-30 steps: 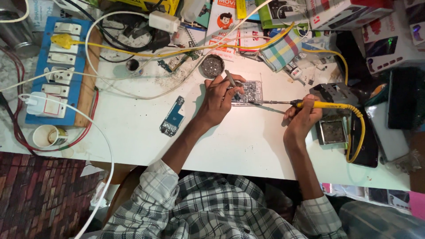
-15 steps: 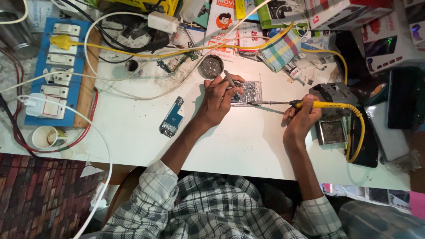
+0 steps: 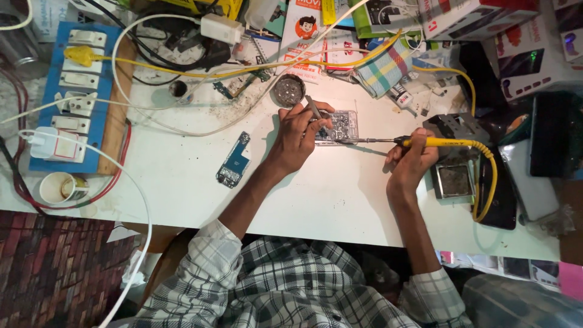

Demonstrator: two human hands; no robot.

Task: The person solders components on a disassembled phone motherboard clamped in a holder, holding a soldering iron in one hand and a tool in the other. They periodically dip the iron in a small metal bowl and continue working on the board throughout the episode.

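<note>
Where cables crowd it, the white table (image 3: 182, 182) is stained.

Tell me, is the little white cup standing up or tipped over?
Standing up. The white cup sits on the table's left edge with its round mouth facing up, so its brownish inside shows.

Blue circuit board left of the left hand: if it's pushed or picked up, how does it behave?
The blue circuit board is a thin flat slab lying on the white table, so it would probably slide, not roll or tip. It looks small, likely light and stiff. Bare components show on top, so it is probably fragile; its low edge may be awkward to pinch.
</note>
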